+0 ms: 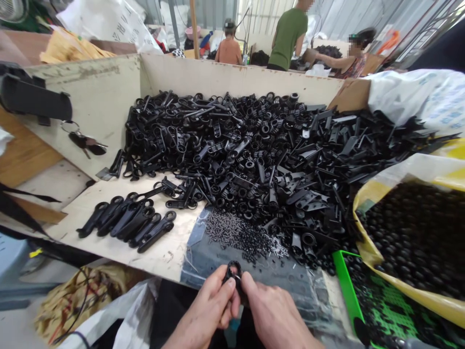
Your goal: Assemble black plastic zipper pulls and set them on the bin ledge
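Close to my body, just past the table's front edge, my left hand (212,303) is closed around a black plastic part with a ring-shaped end (233,267). My right hand (267,305) meets it from the other side, fingers pinched against the part. Whether a small piece sits in the right fingertips is hidden. Beyond the hands, small grey pieces (222,228), small black pieces (252,245) and short silvery pins (279,246) lie on a dark sheet (218,259). Several black handle-like parts with ring ends (132,218) lie in a row to the left.
A large heap of black plastic parts (232,145) fills the back of the walled table (225,72). At right stand a yellow bag (366,198) of round black pieces and a green tray (345,286). Keys (87,143) hang at left. Several people work behind the wall.
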`<action>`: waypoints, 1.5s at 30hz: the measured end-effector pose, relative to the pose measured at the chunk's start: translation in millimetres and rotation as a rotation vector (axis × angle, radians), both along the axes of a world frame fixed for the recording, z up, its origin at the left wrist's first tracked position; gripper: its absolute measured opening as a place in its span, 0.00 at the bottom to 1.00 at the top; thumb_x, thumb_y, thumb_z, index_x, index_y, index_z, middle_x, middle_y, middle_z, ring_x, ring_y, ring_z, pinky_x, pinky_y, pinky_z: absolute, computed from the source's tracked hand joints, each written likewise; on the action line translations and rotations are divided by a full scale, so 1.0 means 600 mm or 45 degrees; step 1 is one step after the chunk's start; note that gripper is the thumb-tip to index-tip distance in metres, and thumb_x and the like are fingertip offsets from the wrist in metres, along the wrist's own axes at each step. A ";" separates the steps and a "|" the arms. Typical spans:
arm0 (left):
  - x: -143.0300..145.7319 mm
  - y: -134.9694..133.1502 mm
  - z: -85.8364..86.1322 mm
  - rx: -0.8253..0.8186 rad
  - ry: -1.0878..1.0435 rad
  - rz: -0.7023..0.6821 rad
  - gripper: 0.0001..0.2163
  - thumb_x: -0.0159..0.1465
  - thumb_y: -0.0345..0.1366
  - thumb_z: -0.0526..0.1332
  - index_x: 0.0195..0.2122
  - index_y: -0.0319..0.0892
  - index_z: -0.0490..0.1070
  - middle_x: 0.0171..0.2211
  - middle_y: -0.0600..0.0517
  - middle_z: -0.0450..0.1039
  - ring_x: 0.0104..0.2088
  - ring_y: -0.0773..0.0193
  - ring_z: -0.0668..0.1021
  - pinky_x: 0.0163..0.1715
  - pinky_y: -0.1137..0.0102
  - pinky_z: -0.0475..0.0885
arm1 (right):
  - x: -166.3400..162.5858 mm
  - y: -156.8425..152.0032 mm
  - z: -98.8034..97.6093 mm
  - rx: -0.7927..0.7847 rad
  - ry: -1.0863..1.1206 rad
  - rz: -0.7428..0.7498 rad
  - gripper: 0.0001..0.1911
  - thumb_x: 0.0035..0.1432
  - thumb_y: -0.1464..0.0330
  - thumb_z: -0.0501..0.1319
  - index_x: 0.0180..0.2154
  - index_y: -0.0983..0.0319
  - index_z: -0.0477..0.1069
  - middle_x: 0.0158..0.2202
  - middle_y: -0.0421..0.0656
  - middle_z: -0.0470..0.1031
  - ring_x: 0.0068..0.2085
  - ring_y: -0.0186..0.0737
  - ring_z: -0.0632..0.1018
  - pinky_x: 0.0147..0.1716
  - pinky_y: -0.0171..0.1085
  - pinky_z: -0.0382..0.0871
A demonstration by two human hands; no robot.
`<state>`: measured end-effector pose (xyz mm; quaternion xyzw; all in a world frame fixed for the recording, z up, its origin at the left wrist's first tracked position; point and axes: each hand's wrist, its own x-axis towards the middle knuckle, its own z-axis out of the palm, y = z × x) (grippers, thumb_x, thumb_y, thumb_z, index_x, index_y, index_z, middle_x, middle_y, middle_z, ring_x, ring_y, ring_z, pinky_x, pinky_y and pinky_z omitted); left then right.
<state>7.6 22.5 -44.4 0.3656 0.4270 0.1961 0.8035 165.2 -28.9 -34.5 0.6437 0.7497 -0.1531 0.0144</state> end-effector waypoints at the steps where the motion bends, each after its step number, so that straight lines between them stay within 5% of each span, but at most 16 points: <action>1: -0.002 0.001 0.000 0.028 0.038 -0.020 0.28 0.61 0.61 0.62 0.47 0.41 0.68 0.20 0.60 0.66 0.15 0.75 0.55 0.17 0.76 0.47 | 0.005 0.003 0.002 -0.034 0.120 -0.031 0.14 0.58 0.80 0.54 0.43 0.57 0.63 0.27 0.38 0.82 0.26 0.42 0.84 0.20 0.33 0.56; 4: -0.013 0.012 0.004 0.292 0.302 -0.018 0.26 0.64 0.58 0.59 0.52 0.42 0.69 0.22 0.57 0.70 0.19 0.68 0.67 0.20 0.74 0.61 | 0.021 0.008 0.008 0.008 0.427 -0.137 0.09 0.70 0.74 0.47 0.39 0.56 0.61 0.26 0.38 0.80 0.26 0.39 0.82 0.23 0.32 0.59; 7: -0.026 0.027 0.007 0.813 0.670 -0.034 0.20 0.70 0.46 0.55 0.60 0.44 0.67 0.37 0.45 0.80 0.39 0.54 0.81 0.40 0.64 0.74 | 0.030 0.005 0.003 0.119 0.575 -0.225 0.12 0.73 0.71 0.44 0.37 0.56 0.61 0.25 0.38 0.79 0.25 0.38 0.82 0.25 0.31 0.62; 10: -0.033 0.038 -0.006 1.414 0.906 -0.146 0.22 0.71 0.31 0.47 0.66 0.41 0.61 0.55 0.38 0.75 0.55 0.49 0.78 0.54 0.56 0.71 | 0.028 -0.002 -0.011 0.218 0.601 -0.251 0.13 0.74 0.70 0.44 0.38 0.55 0.62 0.25 0.37 0.79 0.26 0.38 0.82 0.25 0.31 0.63; 13: -0.032 0.039 -0.027 1.867 1.129 -0.197 0.28 0.65 0.20 0.44 0.67 0.38 0.57 0.52 0.38 0.75 0.52 0.49 0.78 0.51 0.53 0.74 | 0.022 -0.007 -0.021 0.312 0.537 -0.246 0.12 0.75 0.70 0.45 0.39 0.55 0.63 0.26 0.36 0.80 0.27 0.39 0.84 0.24 0.31 0.63; 17: -0.026 0.037 -0.036 2.026 1.388 -0.218 0.29 0.61 0.14 0.46 0.63 0.37 0.60 0.44 0.44 0.75 0.41 0.53 0.78 0.45 0.56 0.75 | 0.015 -0.010 -0.021 0.381 0.401 -0.257 0.12 0.74 0.71 0.46 0.37 0.55 0.63 0.25 0.35 0.80 0.25 0.39 0.84 0.22 0.32 0.61; 24: -0.032 0.049 -0.027 2.104 1.458 -0.265 0.25 0.66 0.18 0.50 0.63 0.40 0.64 0.37 0.49 0.70 0.36 0.56 0.74 0.38 0.61 0.71 | 0.004 -0.009 -0.019 0.453 0.279 -0.252 0.13 0.74 0.71 0.46 0.35 0.55 0.62 0.24 0.35 0.80 0.23 0.41 0.83 0.20 0.34 0.56; 33: -0.039 0.044 -0.030 1.901 1.319 -0.012 0.28 0.68 0.20 0.46 0.70 0.37 0.54 0.46 0.43 0.72 0.45 0.52 0.75 0.46 0.56 0.69 | -0.001 -0.009 -0.021 0.430 0.296 -0.283 0.11 0.73 0.71 0.47 0.36 0.56 0.63 0.26 0.36 0.80 0.26 0.42 0.84 0.22 0.34 0.58; 38: -0.044 0.045 -0.001 1.290 0.917 0.335 0.16 0.71 0.38 0.53 0.57 0.41 0.69 0.51 0.42 0.74 0.54 0.50 0.74 0.54 0.55 0.67 | 0.002 -0.006 -0.016 0.370 0.611 -0.300 0.12 0.74 0.68 0.48 0.37 0.56 0.66 0.29 0.38 0.80 0.29 0.40 0.83 0.26 0.33 0.63; 41: -0.050 0.048 0.016 0.780 0.640 0.530 0.19 0.63 0.50 0.63 0.46 0.42 0.76 0.32 0.50 0.75 0.35 0.56 0.76 0.37 0.66 0.71 | -0.003 0.014 -0.008 0.344 0.796 -0.340 0.12 0.73 0.66 0.50 0.36 0.56 0.68 0.28 0.38 0.78 0.29 0.39 0.81 0.28 0.33 0.66; 45: -0.052 0.047 0.026 0.427 0.419 0.589 0.22 0.53 0.53 0.71 0.39 0.39 0.76 0.19 0.61 0.60 0.20 0.70 0.61 0.19 0.76 0.55 | -0.018 0.057 -0.002 0.422 0.756 -0.295 0.08 0.70 0.69 0.54 0.38 0.56 0.70 0.33 0.40 0.79 0.33 0.39 0.81 0.33 0.33 0.69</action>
